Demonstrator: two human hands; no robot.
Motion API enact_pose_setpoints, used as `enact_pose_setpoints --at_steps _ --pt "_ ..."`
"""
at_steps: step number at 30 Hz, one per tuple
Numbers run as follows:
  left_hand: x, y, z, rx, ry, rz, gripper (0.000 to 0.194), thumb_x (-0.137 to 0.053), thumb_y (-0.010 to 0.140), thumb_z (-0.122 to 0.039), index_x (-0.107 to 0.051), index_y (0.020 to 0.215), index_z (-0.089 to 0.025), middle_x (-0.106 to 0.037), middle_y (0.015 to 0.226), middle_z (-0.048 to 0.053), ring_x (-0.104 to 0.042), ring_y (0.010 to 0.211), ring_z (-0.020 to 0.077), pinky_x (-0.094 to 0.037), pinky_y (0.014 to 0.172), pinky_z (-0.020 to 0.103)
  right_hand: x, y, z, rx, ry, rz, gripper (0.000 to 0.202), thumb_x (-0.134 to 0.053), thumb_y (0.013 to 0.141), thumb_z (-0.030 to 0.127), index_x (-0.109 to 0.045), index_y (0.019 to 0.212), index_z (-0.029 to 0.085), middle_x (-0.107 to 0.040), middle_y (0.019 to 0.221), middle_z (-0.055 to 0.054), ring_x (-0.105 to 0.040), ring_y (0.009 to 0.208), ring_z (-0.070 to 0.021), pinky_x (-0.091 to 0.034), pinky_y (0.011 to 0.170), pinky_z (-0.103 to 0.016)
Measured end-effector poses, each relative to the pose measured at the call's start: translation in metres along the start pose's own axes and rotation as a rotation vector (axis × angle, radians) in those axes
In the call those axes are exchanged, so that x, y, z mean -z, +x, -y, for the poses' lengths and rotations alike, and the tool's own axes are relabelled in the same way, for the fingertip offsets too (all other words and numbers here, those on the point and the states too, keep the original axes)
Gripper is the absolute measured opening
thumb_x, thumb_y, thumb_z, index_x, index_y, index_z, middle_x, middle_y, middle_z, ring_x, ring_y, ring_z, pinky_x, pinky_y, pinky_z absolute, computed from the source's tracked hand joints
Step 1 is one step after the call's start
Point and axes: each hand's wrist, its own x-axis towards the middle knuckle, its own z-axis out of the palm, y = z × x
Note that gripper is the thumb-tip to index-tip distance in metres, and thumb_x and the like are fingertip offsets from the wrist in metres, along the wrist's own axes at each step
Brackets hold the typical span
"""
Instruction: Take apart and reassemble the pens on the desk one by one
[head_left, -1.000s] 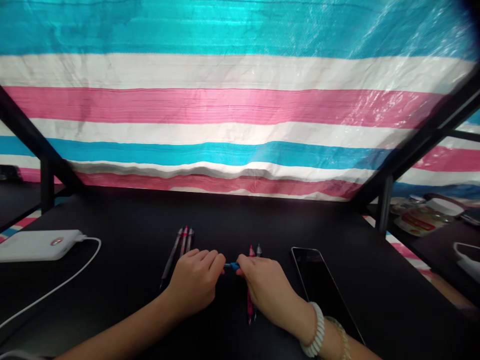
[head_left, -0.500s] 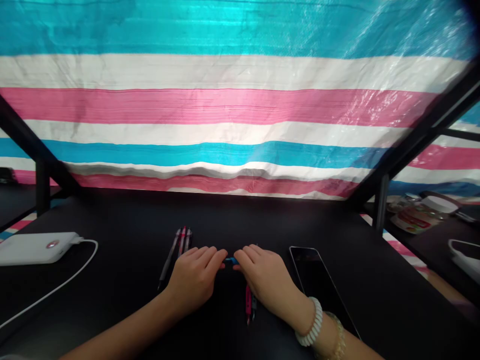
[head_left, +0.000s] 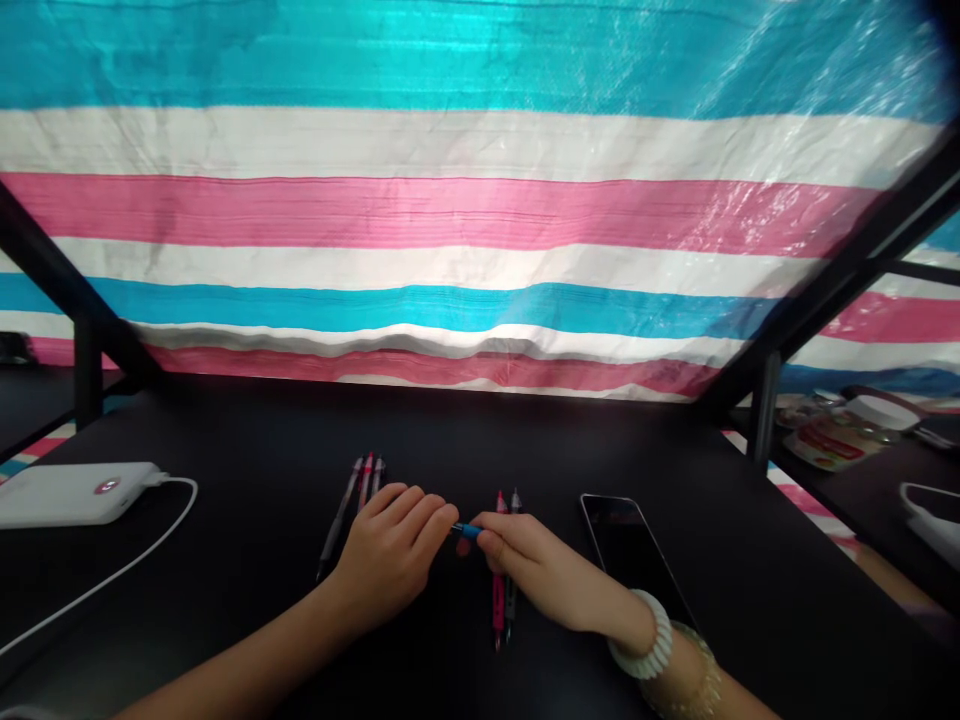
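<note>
A blue pen [head_left: 468,530] spans the gap between my two hands, with only a short stretch of it showing. My left hand [head_left: 397,545] is closed around one end. At the other end, my right hand [head_left: 536,565] pinches the pen between thumb and fingers. Partly under my right hand lie a pink pen [head_left: 499,600] and a dark grey pen [head_left: 511,608], side by side on the black table [head_left: 300,410]. Just left of my left hand rest several pens, among them a grey pen [head_left: 337,520] and a pink pen [head_left: 366,475].
A phone [head_left: 634,550] lies right of my right wrist. On the left sits a white power bank [head_left: 82,495] with a white cable [head_left: 142,555]. A striped sheet [head_left: 450,215] hangs behind, between black frame bars [head_left: 787,310]. A jar [head_left: 847,435] stands at far right.
My right hand has turned and shifted slightly right and down, from fingers over the pen to a pinch. More of the blue pen and the pens below now show. The left hand is nearly still.
</note>
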Motion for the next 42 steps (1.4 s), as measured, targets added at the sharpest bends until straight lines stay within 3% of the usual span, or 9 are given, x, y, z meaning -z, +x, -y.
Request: enact_pose_setpoints --at_steps 2,5,9,12,20,29,32,38,42 --pt "-0.001 0.0 -0.002 -0.021 0.024 0.029 0.019 -0.043 0.096 -0.014 -0.061 0.1 -0.015 -0.068 0.082 0.005 -0.057 0.072 0.0195 -0.039 0.074 0.036 0.001 0.0 -0.001 -0.037 0.039 0.055 0.034 -0.034 0.104 0.031 -0.064 0.092 0.019 -0.052 0.066 0.003 -0.049 0.06 -0.0125 -0.041 0.058 -0.023" --pt "-0.001 0.0 -0.004 -0.031 0.082 0.089 0.019 -0.044 0.098 -0.023 -0.06 0.104 -0.014 -0.067 0.083 0.006 -0.058 0.075 0.0218 -0.038 0.071 0.037 -0.003 0.0 -0.002 -0.022 -0.111 -0.01 0.03 -0.037 0.103 0.025 -0.059 0.084 0.019 -0.056 0.069 0.001 -0.053 0.064 -0.013 -0.039 0.061 -0.024" --pt "-0.002 0.001 -0.005 -0.038 0.141 0.149 0.024 -0.041 0.099 -0.021 -0.054 0.079 -0.019 -0.059 0.07 0.002 -0.053 0.063 0.0197 -0.033 0.061 0.035 -0.015 0.001 -0.004 -0.01 -0.425 -0.074 0.023 -0.041 0.1 0.018 -0.053 0.08 0.02 -0.063 0.069 0.0 -0.058 0.061 -0.0146 -0.032 0.058 -0.026" --pt "-0.003 -0.001 -0.005 0.001 0.153 0.155 0.026 -0.041 0.097 -0.017 -0.051 0.074 -0.02 -0.055 0.064 0.001 -0.051 0.057 0.0188 -0.03 0.055 0.034 -0.022 0.005 -0.006 -0.011 -0.564 -0.109 0.018 -0.044 0.097 0.013 -0.052 0.082 0.02 -0.069 0.073 -0.001 -0.064 0.064 -0.0163 -0.028 0.056 -0.027" --pt "-0.003 -0.003 -0.008 0.086 0.122 0.167 0.02 -0.044 0.089 -0.009 -0.05 0.073 -0.02 -0.057 0.063 0.0 -0.054 0.055 0.0186 -0.03 0.053 0.033 -0.024 0.008 0.002 -0.018 -0.684 -0.137 0.021 -0.045 0.091 0.002 -0.055 0.085 0.02 -0.071 0.083 -0.003 -0.067 0.076 -0.0179 -0.035 0.061 -0.027" --pt "-0.006 0.002 -0.005 0.057 0.076 0.188 0.018 -0.045 0.089 -0.009 -0.052 0.077 -0.019 -0.061 0.07 0.002 -0.059 0.065 0.0216 -0.038 0.062 0.034 -0.026 0.012 -0.002 0.048 -0.857 -0.178 0.016 -0.048 0.092 0.005 -0.057 0.088 0.018 -0.069 0.084 -0.006 -0.065 0.076 -0.0213 -0.03 0.058 -0.031" --pt "-0.006 0.001 -0.005 0.058 0.02 0.197 0.02 -0.043 0.09 -0.008 -0.05 0.075 -0.02 -0.06 0.063 0.0 -0.057 0.055 0.019 -0.034 0.056 0.033 -0.027 0.012 -0.006 0.077 -0.88 -0.201 0.016 -0.05 0.091 0.004 -0.056 0.087 0.018 -0.068 0.082 -0.005 -0.063 0.075 -0.0209 -0.029 0.057 -0.031" --pt "0.003 0.0 -0.008 0.189 -0.068 0.407 0.019 -0.045 0.09 -0.012 -0.048 0.074 -0.021 -0.063 0.058 0.0 -0.059 0.047 0.0194 -0.022 0.047 0.031 -0.03 0.009 -0.006 0.162 -0.923 -0.247 0.012 -0.055 0.089 0.007 -0.057 0.086 0.019 -0.065 0.08 -0.004 -0.061 0.074 -0.0216 -0.032 0.06 -0.033" --pt "0.008 0.002 -0.007 0.311 -0.189 0.541 0.022 -0.04 0.095 -0.018 -0.048 0.075 -0.021 -0.066 0.062 0.0 -0.062 0.052 0.0193 -0.025 0.049 0.03 -0.031 0.01 -0.005 0.228 -0.973 -0.322 0.012 -0.059 0.087 0.008 -0.057 0.085 0.019 -0.064 0.078 -0.004 -0.059 0.074 -0.0223 -0.036 0.063 -0.034"
